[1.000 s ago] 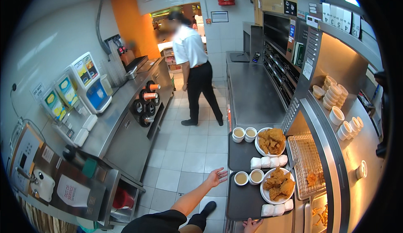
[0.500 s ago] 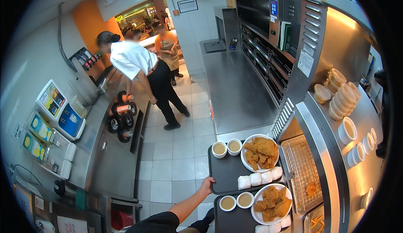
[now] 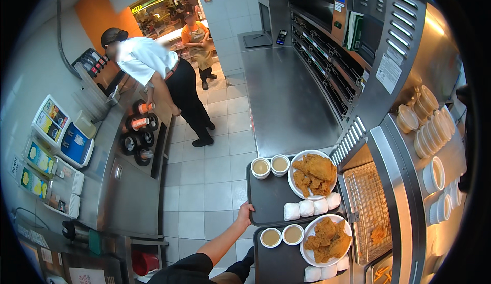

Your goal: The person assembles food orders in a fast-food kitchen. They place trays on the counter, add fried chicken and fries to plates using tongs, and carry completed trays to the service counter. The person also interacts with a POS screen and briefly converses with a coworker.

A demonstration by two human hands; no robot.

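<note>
My left hand (image 3: 245, 214) is closed on the left edge of a dark serving tray (image 3: 263, 199). On that tray are a white plate of fried chicken (image 3: 314, 174), two cups of brown gravy (image 3: 261, 167) and several white wrapped bundles (image 3: 306, 208). A second dark tray (image 3: 276, 266) lies just nearer to me, with another plate of fried chicken (image 3: 327, 240), two gravy cups (image 3: 293, 234) and more white bundles (image 3: 313, 274). My right hand is out of view.
Beyond the trays stretches a steel counter (image 3: 286, 100). To the right are a wire fry basket (image 3: 363, 212) and a shelf with stacked lidded cups (image 3: 434, 133). A co-worker in a white shirt (image 3: 151, 61) bends over the left counter; another in an apron (image 3: 199, 53) stands in the doorway.
The held tray has moved forward, so its far edge now meets the steel counter in view. My left hand keeps its hold. The view has shifted slightly.
</note>
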